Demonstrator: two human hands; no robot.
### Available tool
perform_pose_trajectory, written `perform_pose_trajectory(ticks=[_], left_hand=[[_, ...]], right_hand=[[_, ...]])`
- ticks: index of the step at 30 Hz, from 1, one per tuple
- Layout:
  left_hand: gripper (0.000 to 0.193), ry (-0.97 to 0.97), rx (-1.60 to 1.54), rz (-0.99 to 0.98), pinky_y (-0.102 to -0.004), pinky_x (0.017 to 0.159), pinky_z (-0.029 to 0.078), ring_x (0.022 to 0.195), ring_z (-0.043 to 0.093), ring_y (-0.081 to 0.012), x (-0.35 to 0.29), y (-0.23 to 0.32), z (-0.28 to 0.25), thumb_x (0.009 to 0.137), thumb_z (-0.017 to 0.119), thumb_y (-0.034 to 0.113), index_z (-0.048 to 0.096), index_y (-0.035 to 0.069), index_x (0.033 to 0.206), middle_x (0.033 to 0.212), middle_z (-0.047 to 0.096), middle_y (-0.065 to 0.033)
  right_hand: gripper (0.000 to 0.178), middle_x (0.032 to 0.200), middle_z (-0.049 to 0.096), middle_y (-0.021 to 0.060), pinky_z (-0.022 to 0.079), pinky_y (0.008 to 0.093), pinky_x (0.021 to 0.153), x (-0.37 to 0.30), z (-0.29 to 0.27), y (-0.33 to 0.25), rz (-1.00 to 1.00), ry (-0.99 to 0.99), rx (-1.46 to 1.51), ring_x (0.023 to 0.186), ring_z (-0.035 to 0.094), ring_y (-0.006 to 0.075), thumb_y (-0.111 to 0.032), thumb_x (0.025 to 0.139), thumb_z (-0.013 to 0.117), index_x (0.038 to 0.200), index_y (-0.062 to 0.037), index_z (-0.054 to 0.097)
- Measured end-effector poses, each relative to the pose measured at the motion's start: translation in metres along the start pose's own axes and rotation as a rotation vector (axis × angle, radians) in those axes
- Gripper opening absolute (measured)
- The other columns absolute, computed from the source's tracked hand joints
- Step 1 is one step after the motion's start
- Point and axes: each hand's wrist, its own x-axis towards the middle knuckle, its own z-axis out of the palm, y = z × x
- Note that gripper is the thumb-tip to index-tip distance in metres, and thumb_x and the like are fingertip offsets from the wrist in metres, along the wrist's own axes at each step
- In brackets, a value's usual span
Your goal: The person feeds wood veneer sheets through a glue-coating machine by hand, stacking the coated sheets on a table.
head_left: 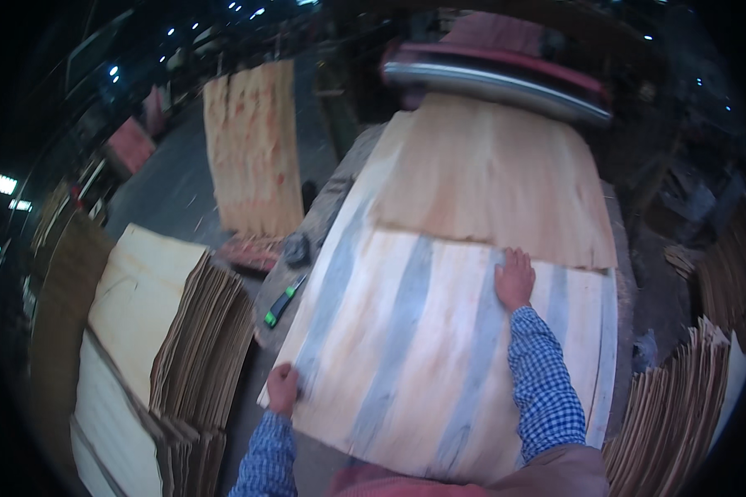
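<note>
A large pale wood veneer sheet [373,348] with grey-blue streaks lies in front of me. A browner veneer sheet [489,178] overlaps its far part. My left hand [283,389] is closed at the pale sheet's near left corner, gripping its edge, with the fingertips partly hidden. Farther up and to the right, my right hand [515,279] rests flat on the pale sheet, its fingers stretched forward to the near edge of the brown sheet. Beyond both sheets is a long metal roller [497,79] with a red cover above it.
A green-and-black utility knife [283,302] and a dark block-shaped object [296,249] lie left of the sheets. Stacked veneer [145,290] stands at left, with another veneer stack [667,414] at right. A tall veneer sheet [254,149] stands upright at the back left.
</note>
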Motion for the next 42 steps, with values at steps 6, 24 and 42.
perform_pose_trajectory(ticks=[6,24,42], left_hand=[[0.037,0.014,0.225,0.053,-0.0413,0.092,0.049,0.104,0.062,-0.0340,0.034,-0.008,0.003,0.078,0.068,0.026,0.070,0.004,0.108,0.108,0.065,-0.0207],[0.035,-0.424,0.092,0.217,-0.0298,0.089,0.050,0.100,0.065,-0.0176,0.026,0.052,-0.099,0.088,0.066,0.015,0.065,0.000,0.120,0.112,0.069,-0.0108],[0.028,-0.722,-0.854,-0.059,-0.0186,0.053,0.058,0.068,0.069,-0.0119,-0.066,0.143,-0.165,0.099,0.055,0.016,0.057,-0.002,0.119,0.094,0.071,-0.0092]], right_hand=[[0.052,0.152,0.037,0.0165,0.020,0.0530,0.115,-0.168,-0.037,-0.023,-0.100,-0.090,0.038,0.143,0.028,0.0379,-0.027,0.094,0.055,0.142,-0.0069,0.045],[0.053,0.147,0.041,0.0201,0.025,0.0542,0.112,-0.434,-0.123,-0.062,-0.096,-0.205,0.035,0.139,0.033,0.0418,-0.019,0.089,0.060,0.137,-0.0017,0.047],[0.067,0.146,0.041,0.0218,0.030,0.0520,0.111,-0.433,-0.171,-0.144,-0.225,-0.269,0.140,0.137,0.035,0.0440,-0.024,0.079,0.071,0.138,-0.0030,0.047]])
